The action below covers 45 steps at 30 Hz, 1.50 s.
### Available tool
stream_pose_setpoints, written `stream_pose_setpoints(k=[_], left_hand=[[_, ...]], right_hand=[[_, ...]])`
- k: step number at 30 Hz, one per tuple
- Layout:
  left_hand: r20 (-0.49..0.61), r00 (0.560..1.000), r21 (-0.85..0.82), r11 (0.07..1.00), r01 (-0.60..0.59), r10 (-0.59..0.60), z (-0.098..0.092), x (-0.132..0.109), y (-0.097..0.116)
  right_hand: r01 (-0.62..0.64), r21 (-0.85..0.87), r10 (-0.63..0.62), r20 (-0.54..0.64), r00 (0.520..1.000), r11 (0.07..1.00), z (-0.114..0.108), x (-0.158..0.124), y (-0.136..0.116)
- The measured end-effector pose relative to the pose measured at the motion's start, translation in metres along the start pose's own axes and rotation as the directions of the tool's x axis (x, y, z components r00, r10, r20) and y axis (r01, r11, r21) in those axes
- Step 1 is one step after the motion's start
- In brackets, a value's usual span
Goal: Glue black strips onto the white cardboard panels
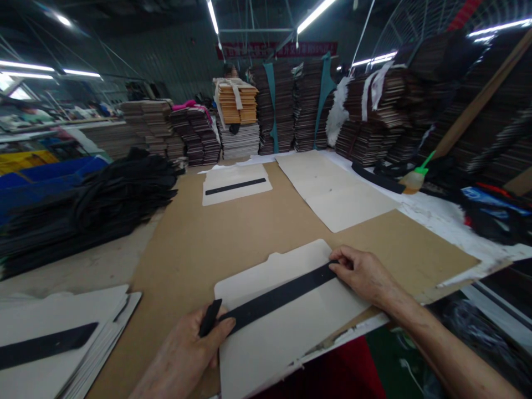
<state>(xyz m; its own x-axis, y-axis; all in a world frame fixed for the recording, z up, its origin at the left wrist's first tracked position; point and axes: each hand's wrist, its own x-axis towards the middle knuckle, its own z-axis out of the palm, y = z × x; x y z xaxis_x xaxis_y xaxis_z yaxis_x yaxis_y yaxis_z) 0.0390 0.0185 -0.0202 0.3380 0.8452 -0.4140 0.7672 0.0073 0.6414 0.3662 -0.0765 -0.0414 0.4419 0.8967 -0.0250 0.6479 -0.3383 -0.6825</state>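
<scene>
A pale cut sheet (286,327) lies on the brown board (199,244) right in front of me. A black strip (278,296) runs across it from lower left to upper right. My left hand (187,349) pinches the strip's near left end, which curls up between thumb and fingers. My right hand (363,274) presses its fingers down on the strip's far right end.
A finished pile of pale sheets with a black strip (54,338) sits at lower left. Another sheet with a strip (235,185) and a large bare sheet (332,191) lie farther back. Black material (91,205) is heaped at left. Tall stacks (374,111) line the back; a brush (415,177) lies at right.
</scene>
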Motion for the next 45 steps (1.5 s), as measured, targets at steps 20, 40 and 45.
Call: stream_pose_setpoints(k=[20, 40, 45], left_hand=[[-0.009, 0.963, 0.080, 0.960, -0.269, 0.270, -0.002, -0.042, 0.022], [-0.049, 0.984, 0.384, 0.912, -0.142, 0.174, 0.000, -0.023, 0.023], [-0.051, 0.984, 0.424, 0.896, -0.133, 0.171, -0.001, -0.023, 0.023]], right_hand=[[0.336, -0.226, -0.338, 0.033, 0.941, 0.914, 0.004, 0.000, 0.023], [0.318, -0.295, -0.326, 0.023, 0.945, 0.901, 0.006, 0.005, 0.037], [0.311, -0.290, -0.318, 0.023, 0.948, 0.905, 0.006, 0.006, 0.035]])
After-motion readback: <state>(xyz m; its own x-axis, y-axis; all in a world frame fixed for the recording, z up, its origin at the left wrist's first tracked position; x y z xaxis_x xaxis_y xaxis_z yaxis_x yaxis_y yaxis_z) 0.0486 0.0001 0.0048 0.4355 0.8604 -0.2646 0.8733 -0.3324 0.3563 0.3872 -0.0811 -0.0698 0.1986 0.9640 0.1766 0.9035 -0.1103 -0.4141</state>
